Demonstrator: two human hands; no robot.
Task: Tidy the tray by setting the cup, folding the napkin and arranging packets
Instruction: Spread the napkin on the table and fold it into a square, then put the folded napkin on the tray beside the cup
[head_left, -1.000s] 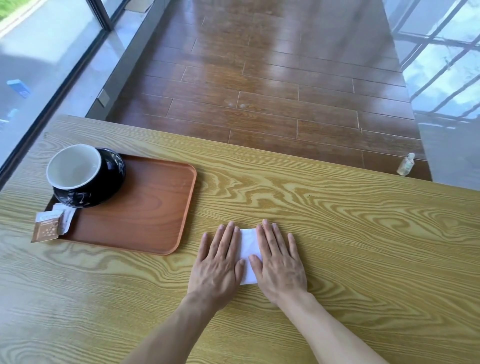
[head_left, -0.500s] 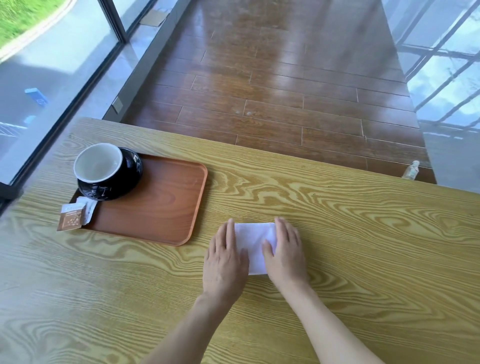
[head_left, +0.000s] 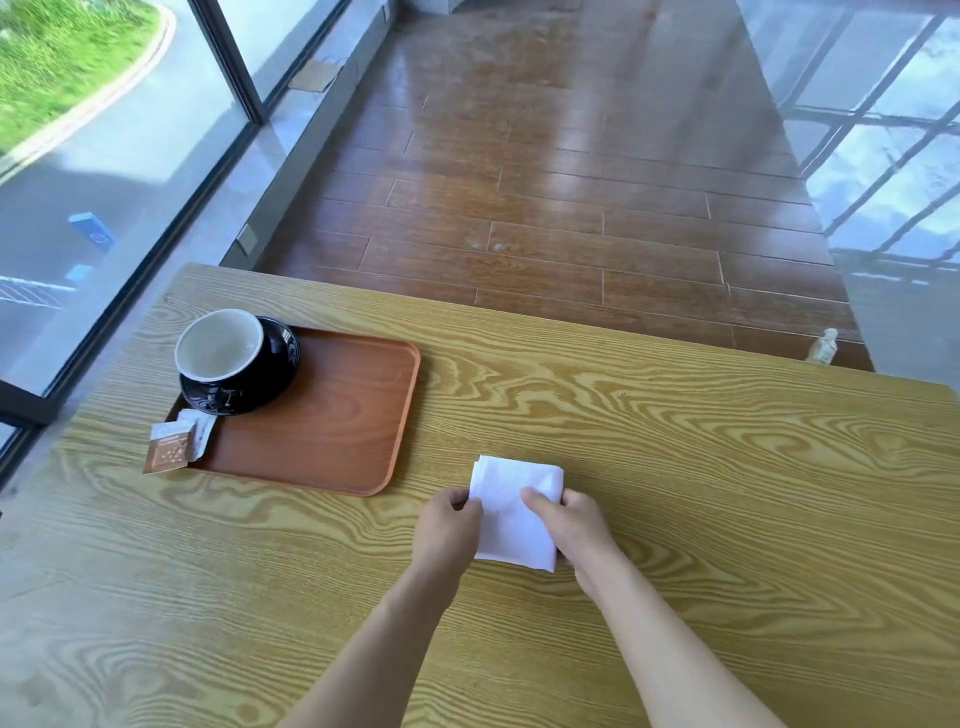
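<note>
A folded white napkin (head_left: 511, 512) lies on the wooden table (head_left: 675, 467), to the right of the brown tray (head_left: 332, 415). My left hand (head_left: 448, 525) pinches the napkin's left edge and my right hand (head_left: 574, 525) pinches its right edge. A black cup with a white inside (head_left: 221, 345) stands on a black saucer (head_left: 270, 384) at the tray's far left corner. A brown packet (head_left: 169, 454) and a white packet (head_left: 200, 428) lie over the tray's near left edge.
The table's far edge drops to a brown plank floor. A small clear bottle (head_left: 823, 345) stands on the floor past the far right edge. Tall windows run along the left side, close to the table's left edge.
My hands were pressed flat on the napkin. Now their fingers have curled and they grip its left and right edges. The camera has tilted up and the view has shifted right.
</note>
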